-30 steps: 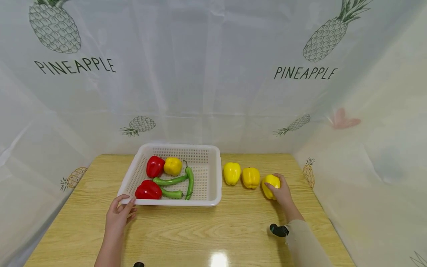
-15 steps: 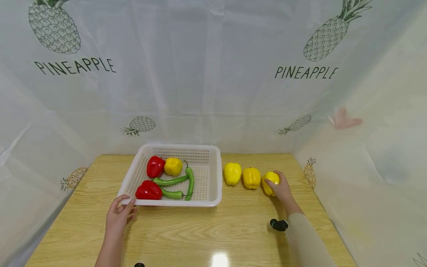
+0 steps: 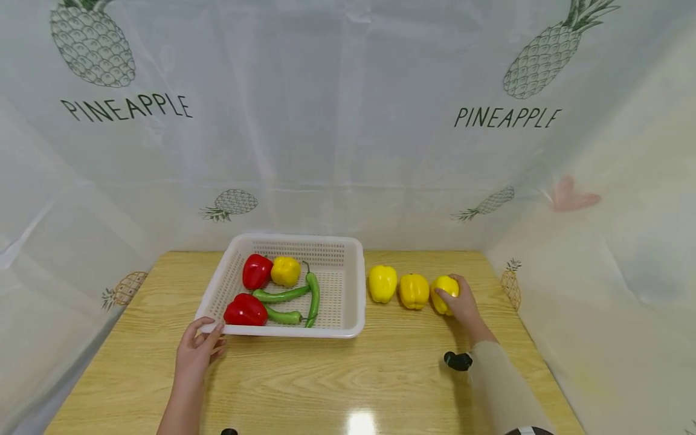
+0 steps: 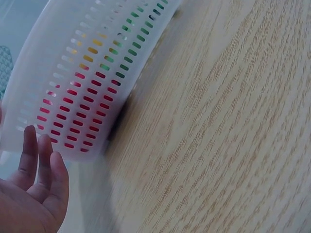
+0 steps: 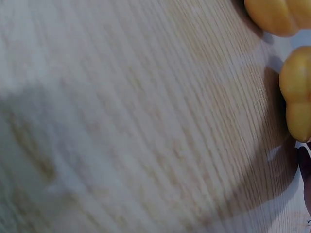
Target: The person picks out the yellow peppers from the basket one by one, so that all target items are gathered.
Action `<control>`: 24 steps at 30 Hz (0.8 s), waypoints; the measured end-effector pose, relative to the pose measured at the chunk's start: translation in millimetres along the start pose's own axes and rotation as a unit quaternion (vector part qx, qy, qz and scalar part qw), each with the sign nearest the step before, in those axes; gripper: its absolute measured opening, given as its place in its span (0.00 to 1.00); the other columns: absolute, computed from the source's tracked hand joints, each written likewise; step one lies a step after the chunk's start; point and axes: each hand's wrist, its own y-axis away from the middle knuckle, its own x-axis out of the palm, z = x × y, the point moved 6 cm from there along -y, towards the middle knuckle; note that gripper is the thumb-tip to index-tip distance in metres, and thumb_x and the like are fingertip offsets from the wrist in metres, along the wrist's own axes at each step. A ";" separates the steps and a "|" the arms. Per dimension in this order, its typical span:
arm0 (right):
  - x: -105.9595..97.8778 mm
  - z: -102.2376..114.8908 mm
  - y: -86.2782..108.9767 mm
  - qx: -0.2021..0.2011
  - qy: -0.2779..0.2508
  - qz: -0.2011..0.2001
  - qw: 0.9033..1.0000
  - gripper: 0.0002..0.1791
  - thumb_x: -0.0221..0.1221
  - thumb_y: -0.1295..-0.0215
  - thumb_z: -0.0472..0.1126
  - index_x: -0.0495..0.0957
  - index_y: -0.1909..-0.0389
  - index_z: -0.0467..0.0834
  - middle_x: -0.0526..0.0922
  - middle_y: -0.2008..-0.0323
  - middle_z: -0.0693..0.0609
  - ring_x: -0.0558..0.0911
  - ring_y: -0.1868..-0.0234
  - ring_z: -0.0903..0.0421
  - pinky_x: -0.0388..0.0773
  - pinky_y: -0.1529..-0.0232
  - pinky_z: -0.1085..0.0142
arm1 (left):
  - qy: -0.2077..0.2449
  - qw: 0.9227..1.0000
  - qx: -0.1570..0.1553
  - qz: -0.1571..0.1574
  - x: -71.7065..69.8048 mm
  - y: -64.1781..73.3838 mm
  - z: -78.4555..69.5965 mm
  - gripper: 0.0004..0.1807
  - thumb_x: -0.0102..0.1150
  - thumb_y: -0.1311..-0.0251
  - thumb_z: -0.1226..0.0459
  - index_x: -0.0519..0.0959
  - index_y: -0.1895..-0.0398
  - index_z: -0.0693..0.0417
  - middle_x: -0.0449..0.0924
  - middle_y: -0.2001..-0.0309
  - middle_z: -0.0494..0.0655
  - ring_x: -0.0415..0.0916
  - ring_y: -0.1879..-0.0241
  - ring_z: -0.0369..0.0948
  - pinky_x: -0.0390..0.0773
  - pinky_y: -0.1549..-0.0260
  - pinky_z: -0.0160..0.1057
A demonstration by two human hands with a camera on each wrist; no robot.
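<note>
My left hand (image 3: pixel 193 351) pinches the near left corner of a white plastic basket (image 3: pixel 293 331); in the left wrist view, fingers (image 4: pixel 58 179) lie along its slotted wall. Two red bell peppers (image 3: pixel 246 310), a yellow bell pepper (image 3: pixel 286 271) and three long green peppers (image 3: pixel 281 295) lie inside. To the right, my right hand (image 3: pixel 462 303) grips another yellow bell pepper (image 3: pixel 443 289) at the end of a row on the table. Beside it in that row are a middle yellow bell pepper (image 3: pixel 414 292) and one nearest the basket (image 3: pixel 383 284).
The wooden table (image 3: pixel 304 380) backs onto a pale curtain (image 3: pixel 326 151) printed with pineapples, which also hangs at both sides. A black object (image 3: pixel 458 361) sticks out by the right sleeve (image 3: pixel 497 386). Another dark tip (image 3: pixel 229 431) shows at the bottom edge.
My right hand has shifted the gripped yellow bell pepper slightly toward the back of the table, nearer in line with the other two. The left hand stays on the basket corner.
</note>
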 end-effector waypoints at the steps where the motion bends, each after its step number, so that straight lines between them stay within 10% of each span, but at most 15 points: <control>1: -0.2 -0.5 -1.4 0.000 0.001 0.000 1.000 0.36 0.59 0.31 0.45 0.52 0.31 0.36 0.62 0.37 0.34 0.69 0.44 0.39 0.72 0.48 0.50 | 0.000 1.000 -0.002 -0.001 0.3 0.1 0.2 0.16 0.64 0.37 0.60 0.70 0.51 0.50 0.82 0.73 0.34 0.80 0.73 0.37 0.81 0.72 0.34; 24: -5.3 1.9 -2.0 -0.021 0.035 0.012 0.999 0.36 0.58 0.30 0.48 0.53 0.30 0.36 0.60 0.36 0.33 0.68 0.43 0.37 0.70 0.47 0.46 | -0.001 1.000 0.000 0.006 -0.1 2.3 -0.3 0.13 0.62 0.35 0.61 0.71 0.52 0.46 0.81 0.73 0.33 0.79 0.72 0.36 0.81 0.72 0.34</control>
